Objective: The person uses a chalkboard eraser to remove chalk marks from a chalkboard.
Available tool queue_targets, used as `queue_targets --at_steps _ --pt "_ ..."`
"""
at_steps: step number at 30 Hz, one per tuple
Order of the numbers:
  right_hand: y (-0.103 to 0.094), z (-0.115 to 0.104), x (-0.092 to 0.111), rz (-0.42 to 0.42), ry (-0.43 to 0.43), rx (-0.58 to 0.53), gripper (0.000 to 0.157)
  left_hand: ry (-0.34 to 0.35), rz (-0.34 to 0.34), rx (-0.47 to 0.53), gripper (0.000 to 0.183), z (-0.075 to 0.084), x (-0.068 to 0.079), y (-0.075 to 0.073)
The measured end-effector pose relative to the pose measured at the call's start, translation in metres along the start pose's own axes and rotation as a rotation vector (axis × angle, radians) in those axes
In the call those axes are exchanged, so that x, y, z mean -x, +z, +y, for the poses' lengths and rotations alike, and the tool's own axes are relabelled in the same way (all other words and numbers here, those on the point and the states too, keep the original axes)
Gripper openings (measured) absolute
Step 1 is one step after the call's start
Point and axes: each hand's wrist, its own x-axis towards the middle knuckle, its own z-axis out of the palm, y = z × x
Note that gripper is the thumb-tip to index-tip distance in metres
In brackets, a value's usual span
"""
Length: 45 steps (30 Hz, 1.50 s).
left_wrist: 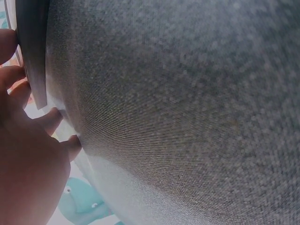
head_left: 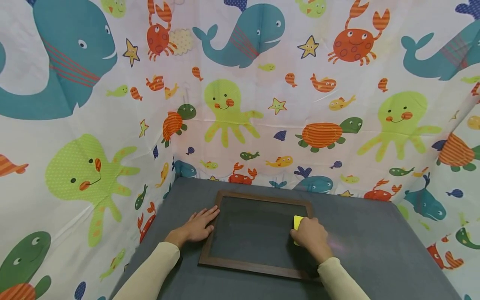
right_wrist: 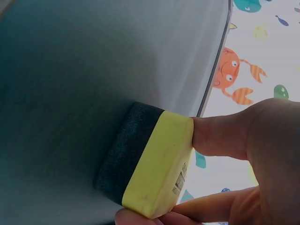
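A small chalkboard point(head_left: 255, 229) with a brown wooden frame lies flat on the dark grey table, its dark surface looking bare. My right hand point(head_left: 312, 237) grips a yellow and black board eraser point(right_wrist: 157, 161) near the board's right side. In the right wrist view the thumb and fingers pinch the yellow part, and the dark felt side faces the board's surface. My left hand point(head_left: 196, 225) rests with spread, straight fingers on the frame's left edge; in the left wrist view some fingers point(left_wrist: 49, 121) touch the table beside the frame.
The dark grey table point(head_left: 378, 246) extends around the board on all sides. A white curtain point(head_left: 258, 112) printed with sea animals hangs behind the table and along both its sides.
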Motion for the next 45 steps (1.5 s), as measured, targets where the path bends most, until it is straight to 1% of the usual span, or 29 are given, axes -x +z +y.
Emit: queue_targets --at_steps 4,9,16,24,26,33,42,45 --pt "0.003 -0.009 -0.002 0.0 -0.015 0.007 0.049 0.002 -0.001 0.008 0.061 -0.002 0.0 0.001" --pt "0.009 -0.027 -0.005 0.003 -0.032 0.01 0.05 0.005 -0.009 0.009 0.061 -0.003 0.001 0.0" --pt "0.016 -0.055 -0.009 0.01 -0.058 0.007 0.046 0.004 -0.016 0.011 0.062 -0.003 -0.001 -0.001" --pt "0.025 -0.092 -0.015 0.001 -0.106 0.018 0.053 -0.001 -0.021 -0.01 0.062 -0.004 -0.004 -0.001" --pt "0.026 -0.101 -0.016 -0.002 -0.122 0.02 0.052 -0.002 -0.023 -0.006 0.061 -0.004 -0.003 -0.002" --pt "0.029 -0.13 -0.013 -0.022 -0.19 0.035 0.041 -0.002 -0.022 0.004 0.061 -0.003 -0.002 -0.003" --pt "0.033 -0.156 -0.016 -0.071 -0.292 0.116 0.043 0.001 -0.019 0.004 0.061 -0.003 -0.002 -0.002" --pt "0.038 -0.163 -0.017 -0.085 -0.32 0.129 0.047 -0.004 -0.014 -0.001 0.061 -0.003 -0.002 -0.002"
